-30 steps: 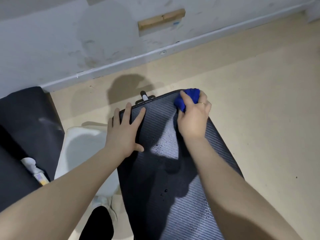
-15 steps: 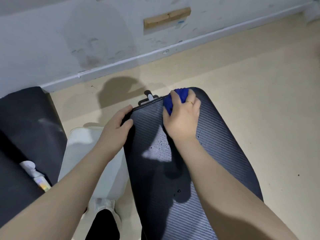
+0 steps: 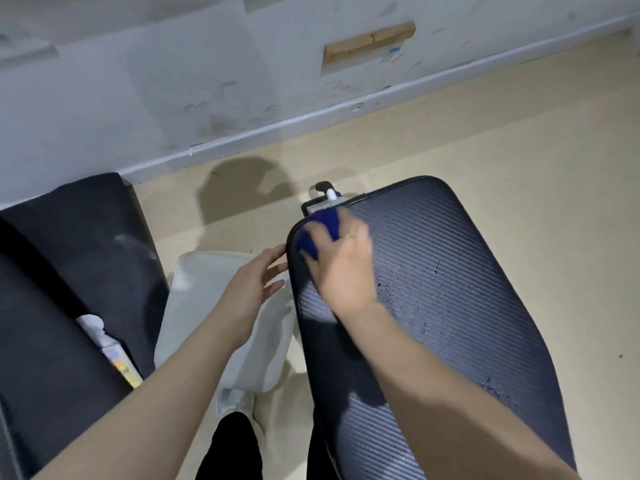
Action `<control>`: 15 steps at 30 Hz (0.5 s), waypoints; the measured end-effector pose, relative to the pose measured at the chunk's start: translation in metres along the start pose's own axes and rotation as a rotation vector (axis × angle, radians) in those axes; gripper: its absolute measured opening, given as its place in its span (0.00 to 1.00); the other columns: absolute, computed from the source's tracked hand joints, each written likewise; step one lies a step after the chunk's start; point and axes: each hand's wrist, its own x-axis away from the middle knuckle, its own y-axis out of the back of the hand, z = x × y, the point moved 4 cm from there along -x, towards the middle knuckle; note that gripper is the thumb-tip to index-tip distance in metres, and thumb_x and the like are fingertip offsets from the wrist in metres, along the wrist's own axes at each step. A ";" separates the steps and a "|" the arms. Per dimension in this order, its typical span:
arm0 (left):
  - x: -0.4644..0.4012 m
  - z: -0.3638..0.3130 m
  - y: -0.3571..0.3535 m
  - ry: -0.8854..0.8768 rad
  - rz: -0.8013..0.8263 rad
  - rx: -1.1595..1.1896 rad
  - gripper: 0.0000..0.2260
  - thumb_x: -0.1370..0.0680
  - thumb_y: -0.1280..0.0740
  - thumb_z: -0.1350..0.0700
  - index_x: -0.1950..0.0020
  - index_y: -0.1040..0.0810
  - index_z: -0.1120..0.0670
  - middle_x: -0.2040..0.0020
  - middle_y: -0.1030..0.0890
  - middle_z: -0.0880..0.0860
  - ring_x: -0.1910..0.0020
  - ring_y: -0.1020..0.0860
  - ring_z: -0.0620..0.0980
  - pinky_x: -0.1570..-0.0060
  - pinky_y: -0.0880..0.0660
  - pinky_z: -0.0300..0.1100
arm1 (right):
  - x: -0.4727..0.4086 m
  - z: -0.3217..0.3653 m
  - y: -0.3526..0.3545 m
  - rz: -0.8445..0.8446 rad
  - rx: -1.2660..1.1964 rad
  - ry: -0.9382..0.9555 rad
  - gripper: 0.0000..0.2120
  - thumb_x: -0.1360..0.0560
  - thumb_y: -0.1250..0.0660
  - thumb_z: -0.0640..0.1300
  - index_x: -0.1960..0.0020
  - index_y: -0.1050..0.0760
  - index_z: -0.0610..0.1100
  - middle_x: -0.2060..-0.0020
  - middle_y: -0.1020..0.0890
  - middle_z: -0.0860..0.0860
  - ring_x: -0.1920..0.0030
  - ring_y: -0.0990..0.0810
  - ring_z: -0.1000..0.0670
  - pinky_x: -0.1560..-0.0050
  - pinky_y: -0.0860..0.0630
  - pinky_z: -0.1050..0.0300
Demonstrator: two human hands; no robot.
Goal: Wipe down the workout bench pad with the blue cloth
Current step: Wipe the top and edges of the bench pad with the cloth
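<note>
The dark ribbed bench pad point(image 3: 450, 289) runs from the middle of the view down to the lower right, with water droplets on its surface. My right hand point(image 3: 343, 268) presses the bunched blue cloth point(image 3: 320, 230) against the pad's far left corner. My left hand point(image 3: 254, 282) hovers just off the pad's left edge, fingers spread, fingertips near the edge, holding nothing. The hand covers most of the cloth.
A white cushion point(image 3: 214, 306) lies on the floor left of the pad. A black padded seat point(image 3: 69, 271) at the far left carries a spray bottle point(image 3: 109, 348). The bench frame's handle point(image 3: 325, 192) sticks out beyond the pad. The wall's baseboard point(image 3: 311, 119) is behind.
My right hand swept the cloth leftward along the pad's far end to its left corner. My left hand came off the pad top and now sits beside its left edge.
</note>
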 end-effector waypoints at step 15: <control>0.010 0.011 0.001 0.064 0.072 -0.073 0.23 0.17 0.57 0.46 0.28 0.33 0.49 0.34 0.28 0.45 0.40 0.26 0.45 0.41 0.31 0.40 | 0.012 -0.011 0.001 -0.033 -0.009 0.005 0.18 0.31 0.31 0.46 0.41 0.23 0.50 0.39 0.29 0.36 0.49 0.28 0.35 0.45 0.29 0.45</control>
